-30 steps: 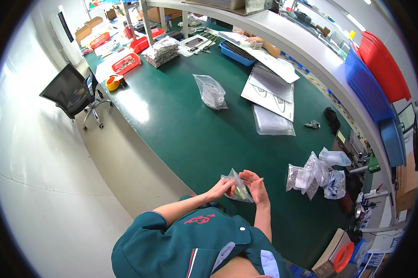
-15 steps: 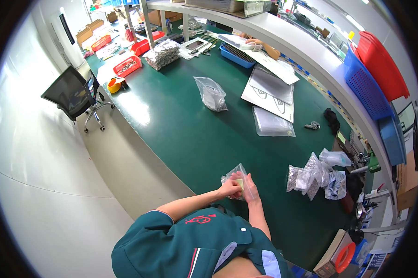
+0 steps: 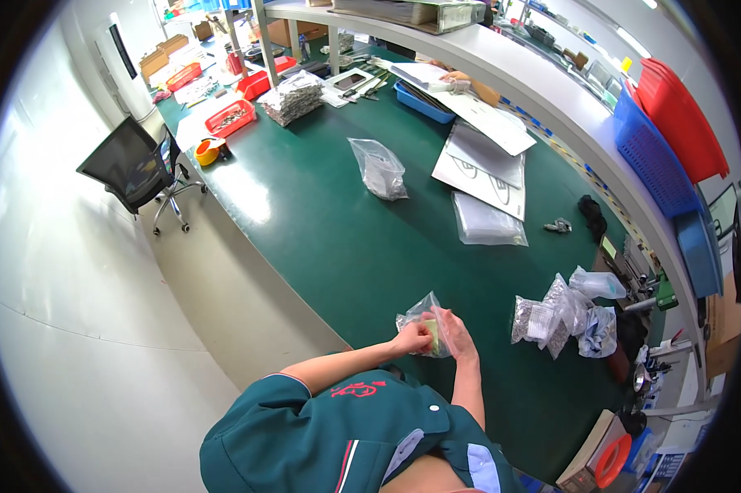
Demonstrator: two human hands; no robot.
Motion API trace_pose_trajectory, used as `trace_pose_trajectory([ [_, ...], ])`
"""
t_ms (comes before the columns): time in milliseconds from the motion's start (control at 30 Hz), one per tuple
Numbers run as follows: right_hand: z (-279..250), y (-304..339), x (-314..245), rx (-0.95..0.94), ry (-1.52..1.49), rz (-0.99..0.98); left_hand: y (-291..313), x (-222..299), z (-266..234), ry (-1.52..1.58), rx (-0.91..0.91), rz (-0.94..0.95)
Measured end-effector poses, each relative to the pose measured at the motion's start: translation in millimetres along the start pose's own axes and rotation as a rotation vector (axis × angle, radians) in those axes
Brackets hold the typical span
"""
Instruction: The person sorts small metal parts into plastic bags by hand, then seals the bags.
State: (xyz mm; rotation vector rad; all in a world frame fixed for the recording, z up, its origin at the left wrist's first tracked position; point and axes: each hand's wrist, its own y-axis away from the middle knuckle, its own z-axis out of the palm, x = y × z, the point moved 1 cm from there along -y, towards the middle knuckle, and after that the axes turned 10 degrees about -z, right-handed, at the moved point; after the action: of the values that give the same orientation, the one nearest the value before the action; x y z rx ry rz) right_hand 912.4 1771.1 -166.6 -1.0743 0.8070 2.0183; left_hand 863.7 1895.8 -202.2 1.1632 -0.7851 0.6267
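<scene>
A clear plastic bag (image 3: pixel 425 306) stands at the near edge of the green table, close to my body. Small silvery pieces seem to lie in its lower left part, and a pale yellow-green slip (image 3: pixel 433 331) shows at it; whether the slip is inside or against the film I cannot tell. My left hand (image 3: pixel 413 338) is closed at the bag's left side, fingers curled beside the slip. On the other side my right hand (image 3: pixel 457 334) grips the bag's right edge, thumb and fingers pressed together on the film.
Filled clear bags (image 3: pixel 555 316) lie to the right. Another bag (image 3: pixel 380 170) sits mid-table, left of flat plastic sheets (image 3: pixel 487 220) and a white printed sheet (image 3: pixel 502 195). Another person's hand (image 3: pixel 461 77) rests on papers beyond. A shelf (image 3: pixel 543 76) runs along the far right side.
My right hand has turned and its fingers, spread behind the film before, have closed on the bag's edge. The left hand stays at the bag, slightly shifted. The view has moved a little.
</scene>
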Motion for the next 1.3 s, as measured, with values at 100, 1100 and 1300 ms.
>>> trace_pose_trajectory([
  [100, -4.8, -1.2, -5.4, -0.031, 0.463, -0.042, 3.9, 3.5, -2.8, -0.068, 0.113, 0.178],
  [1100, 0.7, -35.1, -1.2, 0.266, 1.252, -0.275, -62.4, 14.1, -19.2, 0.054, 0.622, 0.296],
  [1300, -6.6, -45.1, 2.1, 0.28, 1.101, -0.343, -54.8, 22.9, -15.2, 0.215, 0.513, 0.335],
])
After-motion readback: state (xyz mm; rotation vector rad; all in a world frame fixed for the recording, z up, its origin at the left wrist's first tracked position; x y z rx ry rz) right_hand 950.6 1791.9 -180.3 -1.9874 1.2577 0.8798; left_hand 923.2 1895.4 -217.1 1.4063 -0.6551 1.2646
